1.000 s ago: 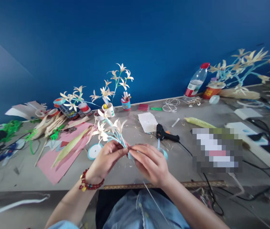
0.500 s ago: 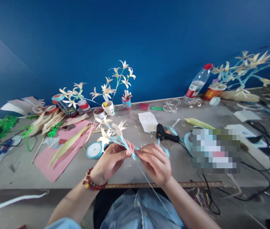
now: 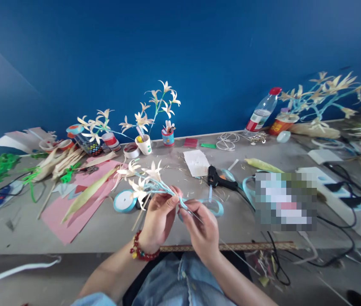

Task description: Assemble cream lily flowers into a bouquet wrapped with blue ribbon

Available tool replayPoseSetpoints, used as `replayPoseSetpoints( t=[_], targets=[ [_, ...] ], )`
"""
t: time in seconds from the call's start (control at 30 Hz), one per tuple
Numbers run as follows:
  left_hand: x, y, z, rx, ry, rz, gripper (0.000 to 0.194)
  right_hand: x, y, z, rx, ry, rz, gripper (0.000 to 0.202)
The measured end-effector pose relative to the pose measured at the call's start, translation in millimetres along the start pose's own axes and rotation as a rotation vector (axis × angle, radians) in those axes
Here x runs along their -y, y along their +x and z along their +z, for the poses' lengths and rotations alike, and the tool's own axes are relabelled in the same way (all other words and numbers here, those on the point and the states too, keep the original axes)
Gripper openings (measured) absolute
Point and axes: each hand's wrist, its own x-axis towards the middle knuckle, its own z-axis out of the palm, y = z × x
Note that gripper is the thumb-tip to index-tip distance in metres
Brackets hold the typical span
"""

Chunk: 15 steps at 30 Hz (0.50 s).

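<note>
Pale artificial flowers (image 3: 139,191) on light-blue wrapped stems are in my left hand (image 3: 159,219), thumb and fingers closed around the gathered stems. The blossoms point to the upper left. My right hand (image 3: 202,227) sits close beside it, its fingers pinching the light-blue lower end of the stems (image 3: 183,204). From there a thin wire (image 3: 236,254) runs down to the right. A loop of light-blue tape (image 3: 214,207) lies behind my right hand, and a roll of blue tape (image 3: 125,200) lies left of the flowers.
A black glue gun (image 3: 220,180) with its cable lies right of my hands. Pink paper (image 3: 56,221) with a dried husk lies left. Along the wall stand a paper cup (image 3: 144,145) with flowers, a pen tin (image 3: 168,138) and a plastic bottle (image 3: 260,117). A power strip (image 3: 327,191) lies far right.
The flower bunch has tilted further left. My left hand has turned and shifted right. My right hand has rolled palm-up and moved slightly down-left, and the wire now slants more to the right.
</note>
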Motion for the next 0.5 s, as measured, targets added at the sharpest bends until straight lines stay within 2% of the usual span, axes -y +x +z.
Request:
replayPoseSetpoints(
  t=[0.1, 0.23, 0.33, 0.43, 0.5],
  targets=[
    [1.4, -1.5, 1.0, 0.005, 0.016, -0.014, 0.023, 2.1, -2.3, 2.6, -0.002, 0.147, 0.189, 0.019],
    [-1.4, -4.3, 3.6, 0.028, 0.026, 0.003, 0.023, 1.4, -1.2, 1.4, -0.011, 0.229, 0.241, 0.017],
    [-4.0, -4.8, 5.0, 0.089, 0.029, 0.009, 0.02, -2.6, 0.2, -2.4, -0.009, 0.148, 0.151, 0.013],
    [-5.5, -4.3, 4.8, 0.112, 0.05, 0.026, 0.019, -6.6, 4.6, -8.8, -0.026, 0.023, -0.029, 0.008],
    [-6.2, -4.2, 3.9, 0.097, 0.071, 0.011, 0.02, -7.8, 10.3, -14.4, -0.03, -0.067, -0.166, 0.011]
  ],
)
